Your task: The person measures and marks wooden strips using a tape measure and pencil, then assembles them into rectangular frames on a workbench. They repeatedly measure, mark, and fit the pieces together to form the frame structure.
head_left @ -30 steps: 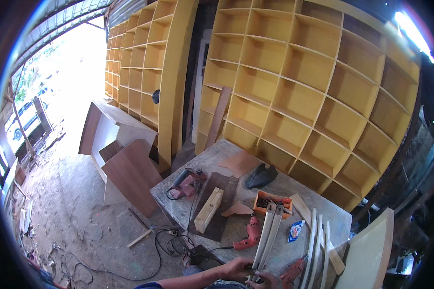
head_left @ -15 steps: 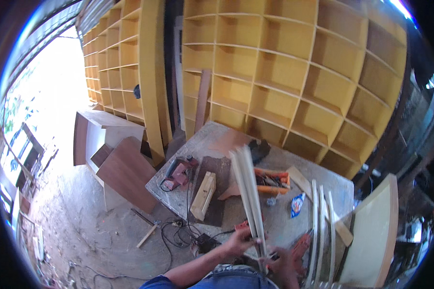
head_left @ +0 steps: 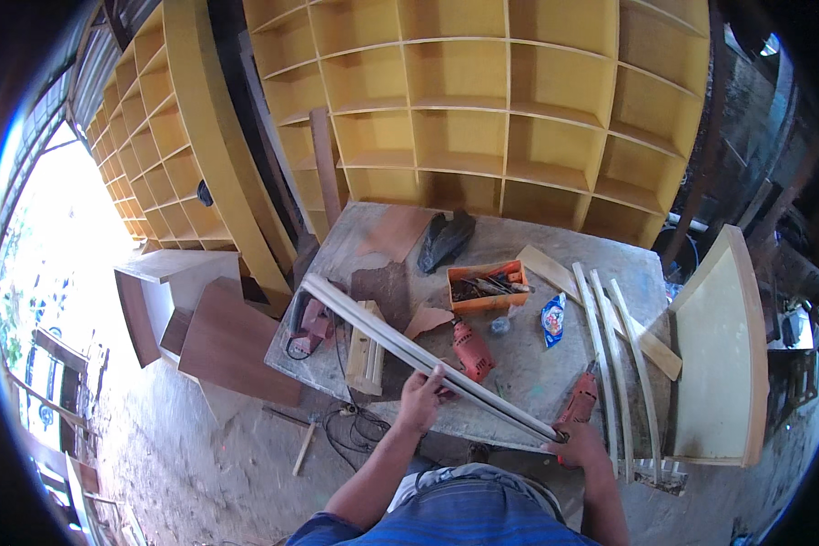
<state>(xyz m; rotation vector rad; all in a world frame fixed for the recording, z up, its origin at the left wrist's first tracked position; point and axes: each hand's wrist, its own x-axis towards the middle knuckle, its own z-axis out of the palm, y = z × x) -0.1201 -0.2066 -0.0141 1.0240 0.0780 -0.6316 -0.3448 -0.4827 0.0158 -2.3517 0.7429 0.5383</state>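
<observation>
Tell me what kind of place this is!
It looks like a woodworking workshop, maybe one where furniture is made. Red power drills lie on a worn worktable, and a big yellow shelf unit with lots of box-shaped spaces stands behind it.

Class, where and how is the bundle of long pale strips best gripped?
Around its middle, from the near side, where the left hand is: the bundle of strips is long and slender, so one grip alone probably lets it swing. A second, at the end by the right hand, should steady it.
</observation>
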